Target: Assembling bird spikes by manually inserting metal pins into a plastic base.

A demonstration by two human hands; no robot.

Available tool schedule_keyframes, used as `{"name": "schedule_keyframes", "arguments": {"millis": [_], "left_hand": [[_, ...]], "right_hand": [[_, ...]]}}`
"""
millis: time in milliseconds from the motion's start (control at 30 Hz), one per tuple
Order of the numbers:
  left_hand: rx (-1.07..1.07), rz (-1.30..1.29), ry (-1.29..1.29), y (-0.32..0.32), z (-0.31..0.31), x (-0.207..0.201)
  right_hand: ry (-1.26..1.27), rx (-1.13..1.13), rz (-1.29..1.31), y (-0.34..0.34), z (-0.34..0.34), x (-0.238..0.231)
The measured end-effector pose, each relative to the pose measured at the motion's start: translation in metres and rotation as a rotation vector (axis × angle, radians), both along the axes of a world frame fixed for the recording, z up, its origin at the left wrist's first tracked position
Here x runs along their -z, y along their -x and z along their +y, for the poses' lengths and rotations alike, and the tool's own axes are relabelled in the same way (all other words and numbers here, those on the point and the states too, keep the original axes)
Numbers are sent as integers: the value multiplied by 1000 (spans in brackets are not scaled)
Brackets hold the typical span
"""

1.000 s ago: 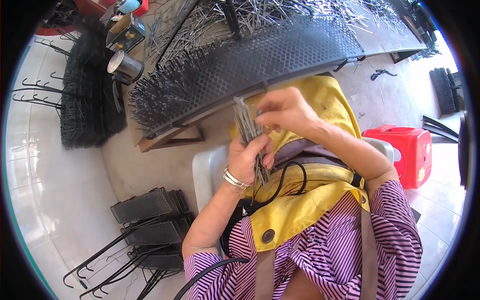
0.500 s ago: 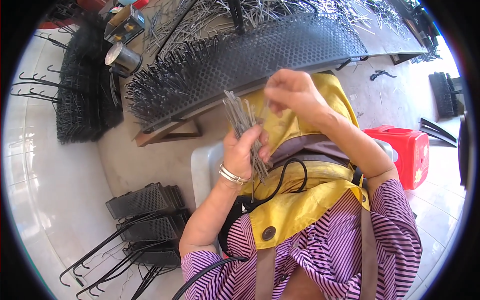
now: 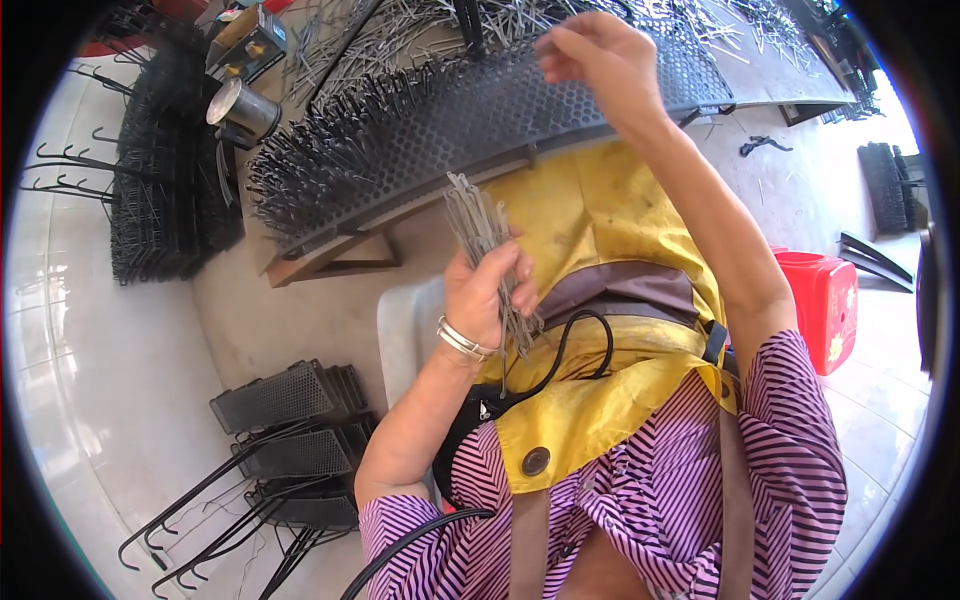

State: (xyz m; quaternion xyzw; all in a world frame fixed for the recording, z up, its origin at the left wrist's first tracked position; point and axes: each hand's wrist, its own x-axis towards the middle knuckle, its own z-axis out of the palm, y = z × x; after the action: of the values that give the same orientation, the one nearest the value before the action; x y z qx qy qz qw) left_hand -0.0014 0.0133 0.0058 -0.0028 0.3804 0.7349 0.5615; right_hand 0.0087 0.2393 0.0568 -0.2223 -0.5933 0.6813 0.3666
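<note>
A bundle of thin grey metal rods (image 3: pixel 476 222), some with looped ends, stands tilted in my left hand (image 3: pixel 484 290), whose fingers are wrapped around its middle. My right hand (image 3: pixel 612 62) hangs above the far right part of a black perforated rack (image 3: pixel 520 100). Its fingers are curled together, and whatever is between them is too small to tell. Several dark rods (image 3: pixel 330 165) stand packed upright in the holes on the rack's left side. The right part of the rack shows bare holes.
Loose metal rods (image 3: pixel 410 50) lie heaped on the table behind the rack. A metal mug (image 3: pixel 245 108) and an open box (image 3: pixel 250 45) stand at the far left. Black racks with hooked rods (image 3: pixel 275 405) are stacked at lower left. A red stool (image 3: pixel 822 300) is at my right.
My right hand has moved up and away, from beside the bundle to over the rack. The left hand still holds the bundle, nearly unmoved.
</note>
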Motion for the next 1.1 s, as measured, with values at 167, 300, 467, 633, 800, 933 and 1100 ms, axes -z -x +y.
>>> {"name": "schedule_keyframes", "arguments": {"millis": [167, 300, 467, 633, 800, 933, 1100], "left_hand": [[-10, 0, 46, 0, 0, -1], [-11, -25, 29, 2, 1, -3], [-10, -70, -1, 3, -2, -2], [-3, -91, -12, 4, -2, 0], [-7, -97, -26, 3, -2, -2], [-10, -107, -4, 5, 0, 1], [-16, -116, 5, 6, 0, 1]], "right_hand": [[-305, -20, 79, 33, -1, 6], [-479, -15, 72, 41, -4, 4], [-633, -33, 42, 43, -7, 2], [-775, -64, 2, 42, -9, 7], [-548, -158, 37, 47, 0, 14], [-380, -191, -25, 45, 4, 12], [-514, -151, -4, 42, -6, 16]]}}
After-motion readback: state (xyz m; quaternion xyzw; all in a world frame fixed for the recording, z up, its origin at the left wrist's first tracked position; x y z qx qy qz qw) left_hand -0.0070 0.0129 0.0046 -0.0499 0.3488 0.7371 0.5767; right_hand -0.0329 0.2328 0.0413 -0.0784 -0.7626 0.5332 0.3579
